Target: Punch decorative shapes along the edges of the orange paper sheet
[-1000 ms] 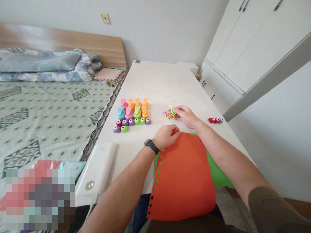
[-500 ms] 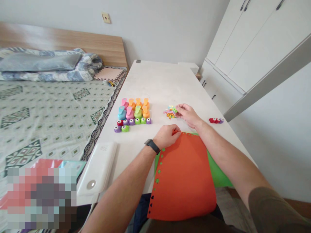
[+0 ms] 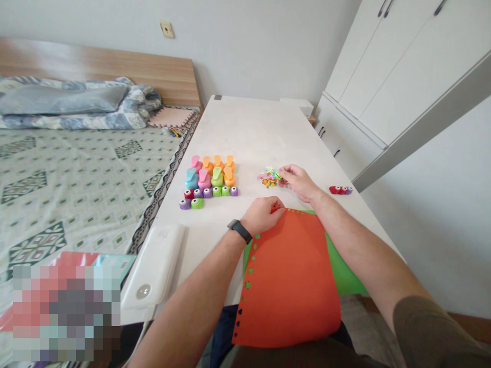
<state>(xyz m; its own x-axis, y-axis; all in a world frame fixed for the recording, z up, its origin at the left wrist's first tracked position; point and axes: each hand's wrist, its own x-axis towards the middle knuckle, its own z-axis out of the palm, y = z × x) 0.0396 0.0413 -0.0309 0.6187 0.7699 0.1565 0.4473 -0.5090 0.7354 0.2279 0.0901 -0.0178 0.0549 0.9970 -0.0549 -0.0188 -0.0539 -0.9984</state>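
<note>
An orange paper sheet (image 3: 291,276) with punched holes along its left and top edges lies over a green sheet (image 3: 341,271) at the table's near edge. My left hand (image 3: 263,214) is closed on the orange sheet's far corner, around a small red punch that barely shows. My right hand (image 3: 297,181) reaches to a little pile of coloured paper cut-outs (image 3: 268,177), fingers pinched at its edge; what they hold is too small to name. A black band sits on my left wrist.
Rows of colourful craft punches (image 3: 210,179) stand left of the pile on the white table (image 3: 249,128). Small red and purple punches (image 3: 340,190) lie at the right edge. A white device (image 3: 155,266) sits near left; a bed lies further left, cabinets right.
My right hand shifted slightly at the cut-out pile. My left hand and the sheets have stayed put.
</note>
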